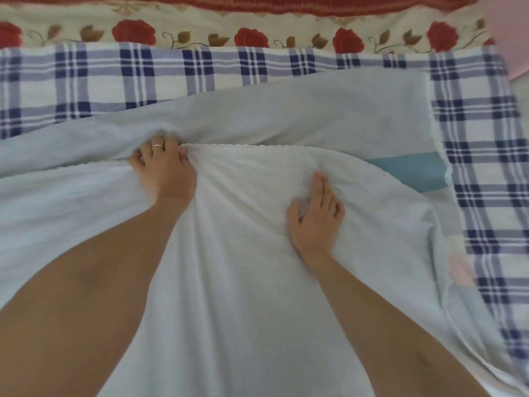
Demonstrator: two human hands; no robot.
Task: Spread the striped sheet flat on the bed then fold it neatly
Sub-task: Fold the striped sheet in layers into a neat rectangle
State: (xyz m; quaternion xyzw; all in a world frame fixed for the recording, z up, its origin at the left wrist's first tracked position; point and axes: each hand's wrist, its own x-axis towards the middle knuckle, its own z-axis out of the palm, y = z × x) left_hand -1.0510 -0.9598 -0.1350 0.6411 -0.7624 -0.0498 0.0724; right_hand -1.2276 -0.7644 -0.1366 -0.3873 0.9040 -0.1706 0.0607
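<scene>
The pale striped sheet (pixel 243 253) lies folded over itself across the bed, mostly white from this side, with a blue band (pixel 409 171) and a pink patch (pixel 461 272) showing near its right edge. My left hand (pixel 163 170) grips the scalloped folded edge at the middle left, fingers curled into the cloth. My right hand (pixel 315 216) rests flat on the top layer, fingers straight, pressing the fabric down.
Under the sheet is a blue and white checked bedcover (pixel 486 167), showing along the far side and the right. Beyond it runs a cream cloth with red roses (pixel 249 37). A pink surface (pixel 512 32) stands at the top right corner.
</scene>
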